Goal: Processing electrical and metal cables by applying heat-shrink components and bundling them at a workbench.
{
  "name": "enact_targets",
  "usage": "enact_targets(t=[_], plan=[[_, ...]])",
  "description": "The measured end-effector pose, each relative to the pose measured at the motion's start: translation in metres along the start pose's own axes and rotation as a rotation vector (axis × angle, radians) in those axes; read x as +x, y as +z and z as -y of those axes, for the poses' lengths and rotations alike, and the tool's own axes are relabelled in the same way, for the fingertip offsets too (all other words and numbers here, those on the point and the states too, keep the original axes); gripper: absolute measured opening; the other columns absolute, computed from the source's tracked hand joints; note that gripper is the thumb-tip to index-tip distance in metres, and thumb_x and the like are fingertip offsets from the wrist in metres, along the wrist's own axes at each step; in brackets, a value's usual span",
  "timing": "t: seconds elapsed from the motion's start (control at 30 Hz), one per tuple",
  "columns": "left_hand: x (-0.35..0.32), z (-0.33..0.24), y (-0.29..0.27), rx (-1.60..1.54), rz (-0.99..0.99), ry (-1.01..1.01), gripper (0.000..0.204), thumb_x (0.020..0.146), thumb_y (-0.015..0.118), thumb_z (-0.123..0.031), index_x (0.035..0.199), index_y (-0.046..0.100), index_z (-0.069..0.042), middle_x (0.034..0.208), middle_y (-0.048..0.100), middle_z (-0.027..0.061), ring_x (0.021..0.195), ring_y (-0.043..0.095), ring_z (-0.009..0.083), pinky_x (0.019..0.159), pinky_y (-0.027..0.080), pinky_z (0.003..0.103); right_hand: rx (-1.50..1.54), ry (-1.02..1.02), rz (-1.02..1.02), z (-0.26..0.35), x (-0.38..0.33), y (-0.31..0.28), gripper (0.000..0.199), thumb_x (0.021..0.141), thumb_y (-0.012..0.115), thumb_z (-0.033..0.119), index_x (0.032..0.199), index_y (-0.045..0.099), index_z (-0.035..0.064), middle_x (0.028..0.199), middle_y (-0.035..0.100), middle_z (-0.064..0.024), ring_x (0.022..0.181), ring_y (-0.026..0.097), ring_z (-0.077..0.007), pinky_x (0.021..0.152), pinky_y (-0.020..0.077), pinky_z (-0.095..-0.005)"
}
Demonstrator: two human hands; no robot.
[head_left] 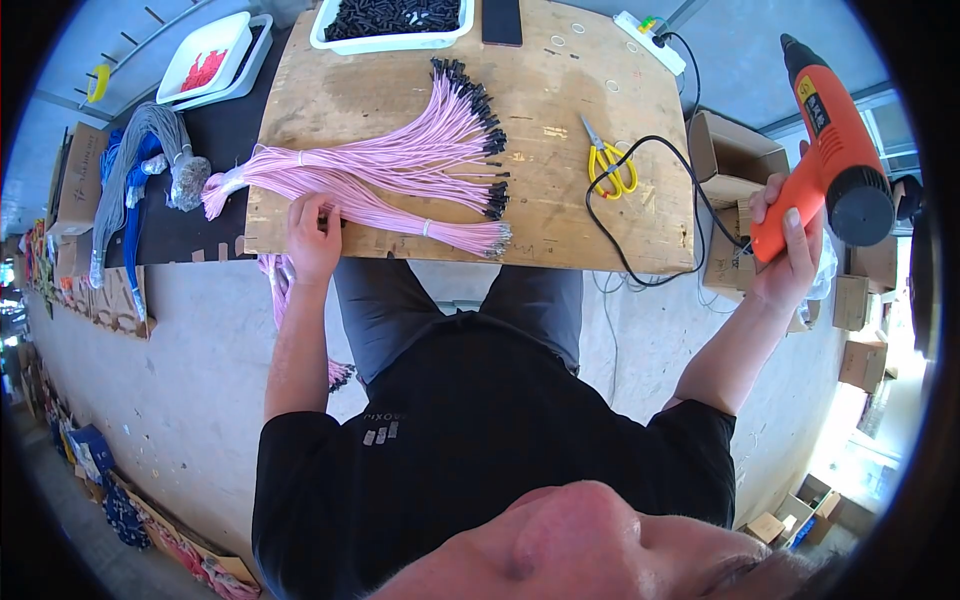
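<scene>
My right hand [792, 240] is wrapped round the handle of an orange and black heat gun [830, 130], held up beyond the table's right edge with its nozzle pointing up and away. At the table's front edge, my left hand [315, 235] has its fingers curled on the lower bundle of pink wires [385, 214]. That bundle is tied and ends in bare metal tips. Above it fans a larger pink wire bundle [400, 140], its ends fitted with black sleeves [480, 105]. Both bundles gather at the left in a clear wrapping.
Yellow-handled scissors [610, 170] and the looping black cord [600, 215] lie on the wooden table [560, 110]. A white tray of black sleeves [390, 25] stands at the back, near a power strip [650, 42]. Grey and blue wire bundles [150, 160] lie left; cardboard boxes [735, 150] stand right.
</scene>
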State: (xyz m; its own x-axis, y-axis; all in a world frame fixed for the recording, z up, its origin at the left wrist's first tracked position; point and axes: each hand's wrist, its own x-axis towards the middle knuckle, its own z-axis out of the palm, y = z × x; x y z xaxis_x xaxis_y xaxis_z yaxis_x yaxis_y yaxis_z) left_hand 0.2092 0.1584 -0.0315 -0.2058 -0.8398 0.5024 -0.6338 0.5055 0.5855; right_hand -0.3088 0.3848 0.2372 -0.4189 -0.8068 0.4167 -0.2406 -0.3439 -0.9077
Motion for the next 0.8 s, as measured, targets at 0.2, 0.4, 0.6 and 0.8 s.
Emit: enact_targets(t=[0.2,0.4,0.6,0.8], plan=[[-0.001,-0.005,0.001,0.094,-0.058,0.063,0.018,0.091,0.076,-0.006,0.109,0.071,-0.005,0.116,0.068,0.0157,0.103,0.065,0.0368,0.088,0.055,0.044,-0.758,-0.152,-0.049,0.007,0.108,-0.036,0.058,0.100,0.073,0.010,0.153,0.051,0.0004,0.124,0.067,-0.0099,0.104,0.064,-0.0138,0.091,0.0508,-0.0272],[0.003,-0.009,0.005,0.162,-0.101,0.101,0.020,0.092,0.076,-0.009,0.111,0.071,-0.005,0.118,0.068,0.0154,0.104,0.063,0.0376,0.090,0.052,0.046,-0.857,-0.299,0.133,-0.095,0.200,-0.030,0.074,0.097,0.076,0.015,0.163,0.043,0.0089,0.141,0.068,-0.0141,0.125,0.066,-0.0224,0.107,0.0511,-0.0350],[0.001,-0.009,-0.003,0.165,0.010,0.130,0.037,0.084,0.070,-0.002,0.120,0.068,-0.004,0.126,0.063,0.0171,0.116,0.058,0.0407,0.101,0.047,0.050,-1.145,-0.042,0.265,-0.233,0.221,0.048,0.078,0.090,0.079,0.035,0.158,0.047,0.0123,0.134,0.069,-0.0224,0.123,0.066,-0.0419,0.105,0.0522,-0.0480],[0.010,-0.017,-0.011,0.084,0.130,0.146,0.056,0.071,0.064,0.002,0.127,0.065,-0.004,0.134,0.061,0.0185,0.126,0.054,0.0439,0.111,0.043,0.052,-1.090,0.181,0.301,-0.322,0.221,0.073,0.070,0.091,0.075,0.039,0.152,0.053,0.0150,0.133,0.071,-0.0191,0.125,0.067,-0.0389,0.105,0.0526,-0.0482]])
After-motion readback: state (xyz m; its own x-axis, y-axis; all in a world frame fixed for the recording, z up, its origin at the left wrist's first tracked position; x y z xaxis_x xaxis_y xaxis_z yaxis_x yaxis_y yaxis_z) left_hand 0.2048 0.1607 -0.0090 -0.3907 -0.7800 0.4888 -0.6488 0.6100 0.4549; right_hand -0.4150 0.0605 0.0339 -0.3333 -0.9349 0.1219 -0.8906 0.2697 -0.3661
